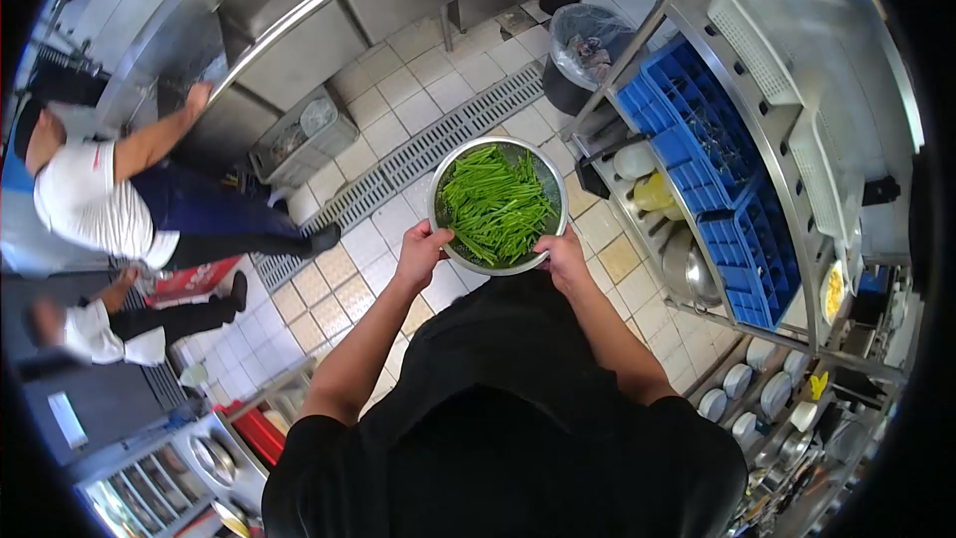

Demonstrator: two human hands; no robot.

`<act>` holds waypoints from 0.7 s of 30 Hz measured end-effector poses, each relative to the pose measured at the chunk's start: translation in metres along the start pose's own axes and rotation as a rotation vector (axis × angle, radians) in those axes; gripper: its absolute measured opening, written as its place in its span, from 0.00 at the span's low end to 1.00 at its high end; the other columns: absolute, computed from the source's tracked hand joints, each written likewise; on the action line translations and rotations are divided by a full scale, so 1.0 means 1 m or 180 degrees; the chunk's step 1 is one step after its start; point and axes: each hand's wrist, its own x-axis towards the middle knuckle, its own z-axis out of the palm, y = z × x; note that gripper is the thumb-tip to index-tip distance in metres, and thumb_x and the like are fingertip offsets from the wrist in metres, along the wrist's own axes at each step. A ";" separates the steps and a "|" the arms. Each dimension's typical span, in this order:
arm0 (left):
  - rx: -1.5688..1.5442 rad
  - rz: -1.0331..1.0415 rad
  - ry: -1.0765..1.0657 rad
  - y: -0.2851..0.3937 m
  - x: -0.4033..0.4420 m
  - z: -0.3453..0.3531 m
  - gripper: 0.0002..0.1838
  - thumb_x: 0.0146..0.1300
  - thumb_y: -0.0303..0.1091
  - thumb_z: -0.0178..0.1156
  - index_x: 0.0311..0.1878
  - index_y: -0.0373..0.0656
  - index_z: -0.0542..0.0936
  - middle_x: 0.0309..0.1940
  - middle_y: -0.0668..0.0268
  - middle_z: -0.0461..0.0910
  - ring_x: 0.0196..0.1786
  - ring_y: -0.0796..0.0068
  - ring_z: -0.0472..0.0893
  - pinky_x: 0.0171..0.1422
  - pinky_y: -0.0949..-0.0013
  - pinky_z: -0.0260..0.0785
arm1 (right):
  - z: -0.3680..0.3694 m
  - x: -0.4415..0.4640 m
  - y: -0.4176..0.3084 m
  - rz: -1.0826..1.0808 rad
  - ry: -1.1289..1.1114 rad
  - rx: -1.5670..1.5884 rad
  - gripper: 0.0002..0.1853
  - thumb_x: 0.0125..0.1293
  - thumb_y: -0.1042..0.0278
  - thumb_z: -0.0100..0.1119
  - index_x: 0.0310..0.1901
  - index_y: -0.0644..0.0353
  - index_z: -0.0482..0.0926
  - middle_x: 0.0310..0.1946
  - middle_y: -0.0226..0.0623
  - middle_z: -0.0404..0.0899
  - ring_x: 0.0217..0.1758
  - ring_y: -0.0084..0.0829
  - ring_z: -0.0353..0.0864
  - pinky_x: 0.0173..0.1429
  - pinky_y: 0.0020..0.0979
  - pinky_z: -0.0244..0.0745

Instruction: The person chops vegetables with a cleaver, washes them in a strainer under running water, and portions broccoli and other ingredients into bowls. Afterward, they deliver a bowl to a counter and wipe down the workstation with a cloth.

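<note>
A round metal bowl [440, 201], filled with cut green stalks [498, 204], is held out in front of my body above the tiled floor. The fingers of my left hand [424, 251] are closed on its lower left rim. On the lower right rim, my right hand [564, 257] grips the bowl the same way. The stalks lie loosely in a heap, and some of the bowl's inner wall shows around them.
Two people stand at the left, one [100, 189] with a hand on the metal sink [299, 40], another [100, 329] lower down. A grey crate [304, 139] sits under the sink. Bins [588, 50] are ahead; a rack with blue crates [697, 139] is at the right.
</note>
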 end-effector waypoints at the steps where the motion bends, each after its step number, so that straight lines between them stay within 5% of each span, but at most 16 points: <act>1: 0.0036 0.0008 0.0023 0.015 0.025 0.005 0.11 0.62 0.26 0.56 0.47 0.38 0.79 0.40 0.65 0.84 0.40 0.72 0.83 0.46 0.63 0.79 | 0.001 0.028 -0.011 -0.0225 -0.0087 -0.0165 0.33 0.48 0.83 0.53 0.61 0.63 0.64 0.42 0.39 0.76 0.43 0.38 0.80 0.45 0.39 0.79; 2: 0.0058 0.0022 0.0071 0.031 0.052 0.010 0.11 0.61 0.25 0.55 0.47 0.38 0.79 0.40 0.64 0.84 0.40 0.72 0.83 0.46 0.63 0.79 | 0.005 0.058 -0.023 -0.0441 -0.0197 -0.0345 0.33 0.49 0.83 0.53 0.62 0.65 0.63 0.43 0.40 0.75 0.46 0.39 0.79 0.51 0.38 0.77; 3: 0.0028 0.0089 0.0151 0.046 0.079 0.014 0.11 0.62 0.25 0.54 0.46 0.36 0.79 0.39 0.62 0.83 0.39 0.71 0.83 0.45 0.63 0.80 | 0.024 0.073 -0.044 -0.1257 0.0411 -0.0787 0.27 0.54 0.79 0.58 0.58 0.65 0.68 0.45 0.41 0.74 0.50 0.41 0.76 0.62 0.39 0.68; 6: 0.0061 0.0202 0.0411 0.092 0.146 0.020 0.11 0.62 0.24 0.54 0.46 0.35 0.78 0.38 0.62 0.83 0.38 0.71 0.83 0.44 0.63 0.80 | 0.070 0.119 -0.139 -0.3279 0.1228 -0.2730 0.20 0.56 0.75 0.62 0.52 0.62 0.74 0.44 0.45 0.73 0.49 0.43 0.75 0.58 0.40 0.69; 7: -0.0043 0.0299 0.0439 0.109 0.162 0.023 0.11 0.62 0.23 0.53 0.46 0.35 0.78 0.38 0.62 0.83 0.36 0.71 0.83 0.43 0.64 0.81 | 0.086 0.135 -0.166 -0.3564 0.0741 -0.2767 0.16 0.55 0.69 0.67 0.45 0.59 0.78 0.41 0.45 0.72 0.47 0.44 0.74 0.55 0.41 0.69; 10: -0.0335 0.0461 0.0683 0.172 0.198 0.033 0.10 0.62 0.23 0.54 0.45 0.35 0.79 0.37 0.61 0.83 0.36 0.72 0.83 0.43 0.64 0.81 | 0.144 0.185 -0.217 -0.3509 -0.0221 -0.3378 0.14 0.54 0.63 0.69 0.39 0.59 0.80 0.39 0.41 0.74 0.46 0.42 0.74 0.52 0.42 0.69; 14: -0.0367 0.0996 0.0862 0.232 0.267 0.019 0.09 0.61 0.21 0.55 0.44 0.34 0.80 0.35 0.63 0.83 0.34 0.75 0.81 0.41 0.69 0.78 | 0.220 0.264 -0.266 -0.3293 -0.0228 -0.3894 0.17 0.50 0.55 0.73 0.35 0.57 0.80 0.34 0.37 0.74 0.45 0.42 0.75 0.48 0.41 0.68; 16: 0.0314 0.0838 0.1014 0.264 0.300 0.001 0.08 0.61 0.21 0.55 0.43 0.34 0.80 0.34 0.63 0.82 0.33 0.75 0.81 0.41 0.71 0.77 | 0.250 0.298 -0.275 -0.3386 -0.0210 -0.3930 0.15 0.51 0.56 0.72 0.30 0.58 0.80 0.31 0.37 0.76 0.41 0.41 0.76 0.46 0.42 0.67; 21: -0.0483 0.0800 0.0855 0.336 0.396 -0.030 0.07 0.62 0.22 0.55 0.42 0.35 0.80 0.34 0.63 0.83 0.32 0.74 0.81 0.39 0.68 0.78 | 0.314 0.380 -0.314 -0.3436 -0.0194 -0.3748 0.06 0.56 0.67 0.67 0.28 0.58 0.82 0.28 0.37 0.79 0.37 0.42 0.78 0.46 0.42 0.68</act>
